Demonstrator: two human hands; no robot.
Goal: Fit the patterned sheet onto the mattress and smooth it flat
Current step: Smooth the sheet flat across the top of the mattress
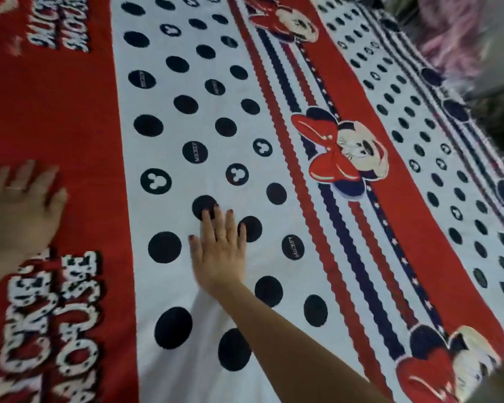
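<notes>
1. The patterned sheet (204, 112) is spread out and fills pretty much the whole view, from 6 o'clock all the way up to 12. It has a red band with spotted white lettering on the 9 o'clock side, a wide white band with dark navy dots down the middle, then red and navy stripes with cartoon mouse heads in red bows running toward 4 o'clock, and another white dotted strip past that.
2. The mattress itself is completely covered here, so I can't point at it; you just see the sheet lying over it.
3. Left hand (21, 207) comes in from 9 o'clock and lies flat on the red band, palm down, fingers straight and a little spread. It holds nothing, just presses on the fabric. There's a thin ring on one finger.
4. Right hand (220, 251) reaches in from 5 o'clock, arm bare, and lies flat on the white dotted band just below centre. Its fingers are straight and close together, pointing toward 12, with the tips touching one of the navy dots. Dark red nail polish, and a ring too. It grips nothing.
5. The fabric around both hands looks mostly flat, with a few soft creases by the right wrist.
6. Up at 1–2 o'clock, past the sheet's edge, there's something pink and fuzzy (448, 39), too blurred to tell what it is.
</notes>
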